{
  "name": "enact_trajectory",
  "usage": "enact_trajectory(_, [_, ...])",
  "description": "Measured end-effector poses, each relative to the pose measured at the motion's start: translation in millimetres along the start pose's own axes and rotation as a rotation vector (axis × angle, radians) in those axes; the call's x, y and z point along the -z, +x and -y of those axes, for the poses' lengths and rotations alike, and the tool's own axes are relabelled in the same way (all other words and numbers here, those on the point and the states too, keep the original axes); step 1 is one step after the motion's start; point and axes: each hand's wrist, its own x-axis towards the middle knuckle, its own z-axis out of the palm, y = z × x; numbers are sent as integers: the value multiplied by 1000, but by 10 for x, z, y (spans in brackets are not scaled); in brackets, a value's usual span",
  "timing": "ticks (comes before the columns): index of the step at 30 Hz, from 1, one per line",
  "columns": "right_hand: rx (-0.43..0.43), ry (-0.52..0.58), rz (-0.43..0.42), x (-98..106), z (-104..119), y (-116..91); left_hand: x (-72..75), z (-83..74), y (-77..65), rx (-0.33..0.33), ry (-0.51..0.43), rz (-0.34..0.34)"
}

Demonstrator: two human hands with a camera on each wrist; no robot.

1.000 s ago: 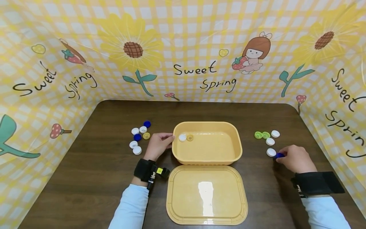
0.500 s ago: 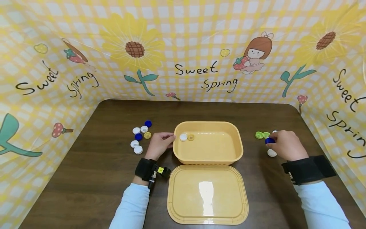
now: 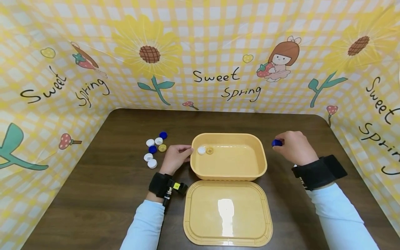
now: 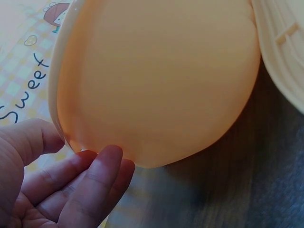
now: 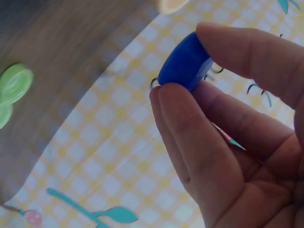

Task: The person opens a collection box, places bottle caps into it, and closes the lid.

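Note:
My right hand [image 3: 295, 147] pinches a blue bottle cap [image 3: 276, 143] between thumb and fingertips, to the right of the yellow plastic box [image 3: 229, 135]. In the right wrist view the blue cap [image 5: 185, 61] is tilted on edge, with two green caps [image 5: 16, 83] on the table beyond. My left hand [image 3: 175, 158] grips the left end of the box, thumb at the rim; in the left wrist view the fingers [image 4: 102, 173] lie against the outer wall. Inside the box are a white cap [image 3: 201, 150] and a yellow cap [image 3: 209, 150]. My right hand hides most caps on that side.
Several white, blue and yellow caps lie left of the left hand, among them a white cap [image 3: 152, 163] and a yellow cap [image 3: 162, 148]. The yellow lid [image 3: 206, 222] lies in front of the box on the brown table [image 3: 93, 194]. A checked cloth [image 3: 212, 34] surrounds the table.
My right hand has picked up the blue cap from among the right-hand caps and carried it left and away from me, nearer the box. The left hand has stayed on the box.

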Motion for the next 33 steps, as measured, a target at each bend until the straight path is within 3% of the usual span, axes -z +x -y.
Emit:
enact_trajectory(18, [150,22,42,-289,531,490,2,-12,-13,1,0,3])
enact_trajectory(33, [188,14,198,-616,864,755,16,-2,2,-4,-11,2])
